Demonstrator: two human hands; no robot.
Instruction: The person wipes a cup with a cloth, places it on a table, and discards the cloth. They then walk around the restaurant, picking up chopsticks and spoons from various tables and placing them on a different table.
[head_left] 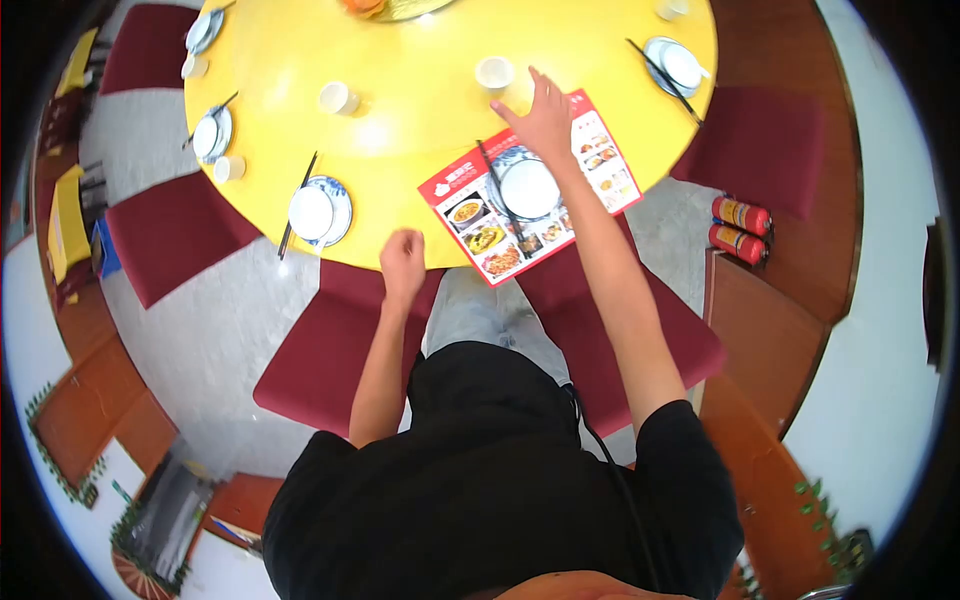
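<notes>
My right hand reaches over the round yellow table, thumb and fingers apart, just right of a white cup. A small gap seems to separate them. Under that forearm lies a red-edged menu sheet with food pictures. On the sheet rest a white bowl on a blue-patterned plate and dark chopsticks. My left hand hangs at the table's near edge, fingers curled in, with nothing visible in them. Left of it, another white bowl sits on a patterned plate beside chopsticks.
A second cup stands on the yellow table. More place settings line its left and right edges. Dark red chairs stand close around me. Two red fire extinguishers are on the right, by the wooden panelling.
</notes>
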